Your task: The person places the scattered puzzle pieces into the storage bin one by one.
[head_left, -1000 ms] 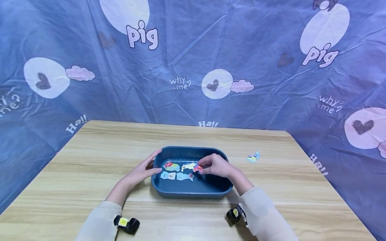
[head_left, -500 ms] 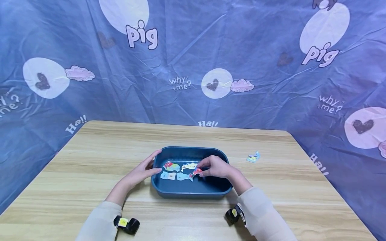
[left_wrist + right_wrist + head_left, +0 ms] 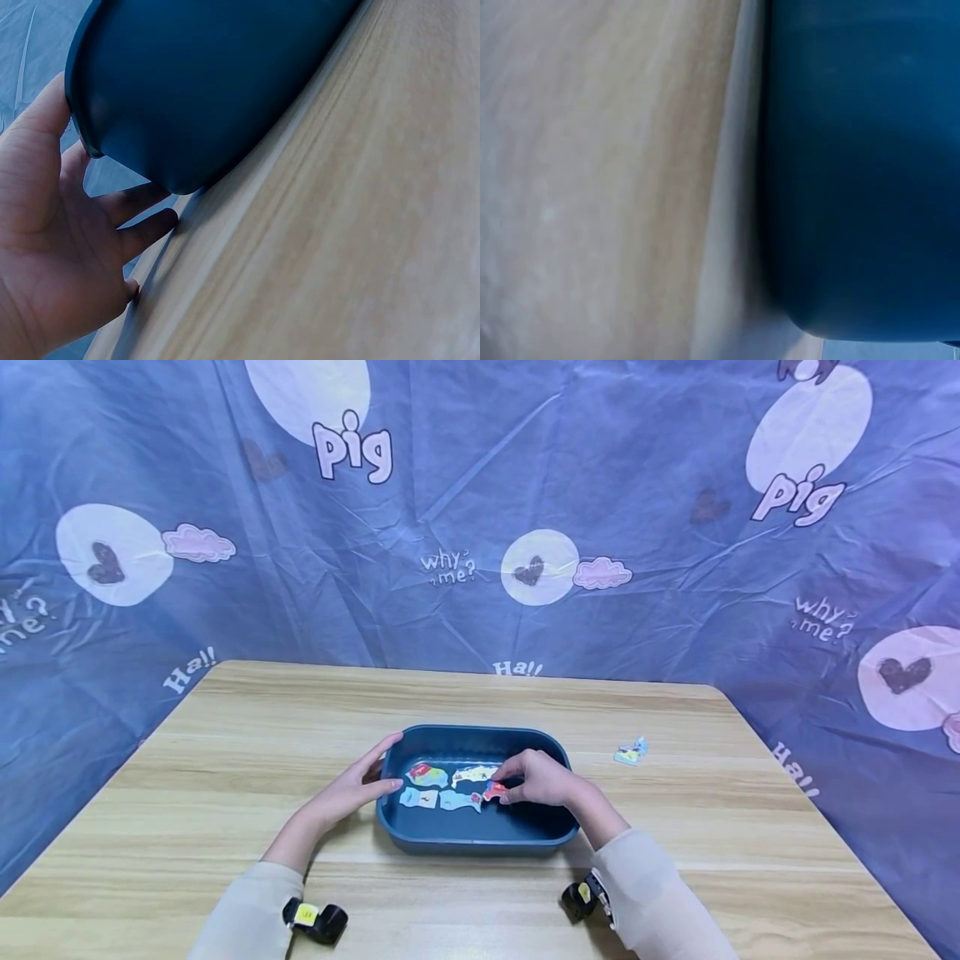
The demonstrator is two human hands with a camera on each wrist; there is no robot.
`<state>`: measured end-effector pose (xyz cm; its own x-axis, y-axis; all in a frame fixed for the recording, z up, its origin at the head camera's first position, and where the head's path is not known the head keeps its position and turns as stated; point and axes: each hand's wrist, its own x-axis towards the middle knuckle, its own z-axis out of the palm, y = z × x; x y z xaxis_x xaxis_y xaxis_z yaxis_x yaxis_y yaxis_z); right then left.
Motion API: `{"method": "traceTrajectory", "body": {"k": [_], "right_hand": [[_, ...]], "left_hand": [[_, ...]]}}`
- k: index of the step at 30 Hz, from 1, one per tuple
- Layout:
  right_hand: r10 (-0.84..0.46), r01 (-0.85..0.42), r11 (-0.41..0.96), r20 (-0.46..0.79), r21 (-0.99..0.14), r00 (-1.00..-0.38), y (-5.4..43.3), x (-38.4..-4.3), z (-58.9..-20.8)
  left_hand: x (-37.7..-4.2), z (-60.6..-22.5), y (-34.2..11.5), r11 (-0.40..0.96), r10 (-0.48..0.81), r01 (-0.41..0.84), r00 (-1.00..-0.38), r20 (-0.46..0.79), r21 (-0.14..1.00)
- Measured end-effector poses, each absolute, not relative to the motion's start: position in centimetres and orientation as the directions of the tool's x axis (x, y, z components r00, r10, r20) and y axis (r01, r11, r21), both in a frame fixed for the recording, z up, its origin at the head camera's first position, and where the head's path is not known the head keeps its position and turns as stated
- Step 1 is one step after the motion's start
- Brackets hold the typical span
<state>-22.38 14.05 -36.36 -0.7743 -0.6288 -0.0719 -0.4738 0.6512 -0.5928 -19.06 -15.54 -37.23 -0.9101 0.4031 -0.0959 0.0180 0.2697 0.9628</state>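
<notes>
A dark blue oval-ended tub (image 3: 480,843) stands on the wooden table. My left hand (image 3: 358,785) holds its left end, and in the left wrist view the thumb lies at the rim with the fingers behind and below. Inside, my right hand (image 3: 536,778) pinches a small red and blue puzzle piece (image 3: 492,790), partly covered by the fingertips. Flat on the tub's floor are a red-green piece (image 3: 427,775), a pale yellow piece (image 3: 471,775) and light blue pieces (image 3: 459,801). The right wrist view has only the tub's side (image 3: 862,187) and table; the hand is hidden there.
Another blue and yellow piece (image 3: 630,752) lies on the table (image 3: 675,827), to the right of the tub. A blue printed cloth (image 3: 480,485) hangs behind the table's far edge. Black wrist cameras are strapped at both sleeves.
My right hand has shifted the red and blue piece slightly toward me, off the end of the pale yellow piece. The left hand and tub have stayed put.
</notes>
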Motion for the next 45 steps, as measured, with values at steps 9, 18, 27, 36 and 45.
{"method": "traceTrajectory", "body": {"k": [9, 18, 27, 36, 45], "right_hand": [[-0.626, -0.465, 0.67, -0.102, -0.579, -0.773, 14.15, -22.05, -35.76], [-0.608, -0.444, 0.704, -0.147, -0.554, -0.78, 14.15, -21.97, -35.92], [-0.62, -0.457, 0.702, -0.154, -0.546, -0.769, 14.17, -21.95, -35.84], [-0.626, -0.454, 0.695, -0.157, -0.558, -0.764, 14.17, -21.99, -35.75], [-0.634, -0.475, 0.676, -0.115, -0.563, -0.765, 14.21, -22.09, -35.78]], "left_hand": [[-19.04, -37.31, -15.57, 0.25, 0.414, 0.027, -0.907, -0.082, 0.968], [-19.07, -37.29, -15.53, 0.264, 0.407, 0.021, -0.909, -0.092, 0.964], [-19.17, -37.37, -15.58, 0.264, 0.406, 0.017, -0.909, -0.095, 0.964], [-19.13, -37.28, -15.65, 0.254, 0.409, 0.017, -0.908, -0.091, 0.967], [-19.04, -37.21, -15.59, 0.261, 0.413, 0.025, -0.906, -0.088, 0.965]]}}
